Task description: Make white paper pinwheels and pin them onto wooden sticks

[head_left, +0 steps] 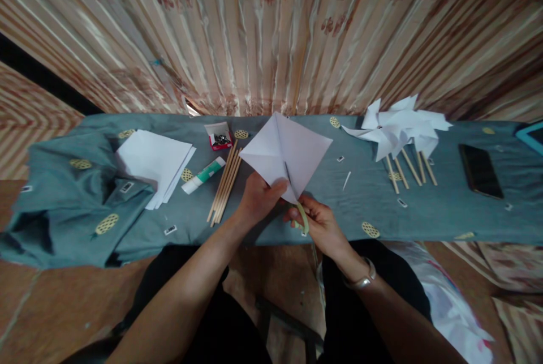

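A square sheet of white paper with crossing diagonal creases is turned corner-down above the cloth. My left hand grips it near the lower left edge, thumb on top and fingers beneath. In my right hand are scissors with pale green handles, fingers round the loops. One dark blade lies over the paper, pointing up from the bottom corner along a crease; the other blade is hidden underneath. Just left of the paper lie several wooden sticks side by side.
Left of the sticks are a glue stick, a small red-and-white box of metal pins and stacked white paper. To the right lie several white paper pinwheels on sticks, a dark phone and a blue-edged object. Curtains hang behind.
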A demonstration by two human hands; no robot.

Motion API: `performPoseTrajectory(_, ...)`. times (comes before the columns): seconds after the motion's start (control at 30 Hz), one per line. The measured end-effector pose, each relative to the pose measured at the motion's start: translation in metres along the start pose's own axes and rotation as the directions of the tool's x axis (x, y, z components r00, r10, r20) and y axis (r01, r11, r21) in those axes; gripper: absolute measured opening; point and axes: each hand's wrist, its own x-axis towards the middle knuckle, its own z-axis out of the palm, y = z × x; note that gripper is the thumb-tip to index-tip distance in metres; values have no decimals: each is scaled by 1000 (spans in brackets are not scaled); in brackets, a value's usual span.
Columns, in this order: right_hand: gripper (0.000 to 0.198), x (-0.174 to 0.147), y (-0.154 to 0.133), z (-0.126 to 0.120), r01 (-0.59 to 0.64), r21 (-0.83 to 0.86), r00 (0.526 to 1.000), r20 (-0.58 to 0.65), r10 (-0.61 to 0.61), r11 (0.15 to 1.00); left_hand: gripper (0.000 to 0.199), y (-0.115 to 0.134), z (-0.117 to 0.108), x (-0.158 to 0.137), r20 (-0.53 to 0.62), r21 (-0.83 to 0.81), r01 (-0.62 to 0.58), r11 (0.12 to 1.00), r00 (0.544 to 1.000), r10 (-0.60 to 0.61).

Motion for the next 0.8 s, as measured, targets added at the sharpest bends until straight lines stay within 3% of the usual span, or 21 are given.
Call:
performPoseTrajectory(0.53,47,1,5,3,-10,62,1000,-19,11,998,14,3,1,-1,-15,3,37,999,999,-37)
performPoseTrajectory(0.8,49,-6,5,-4,-30,-4,994,107,30,1000,17,-4,-9,8,-112,-38,5,999,994,-10)
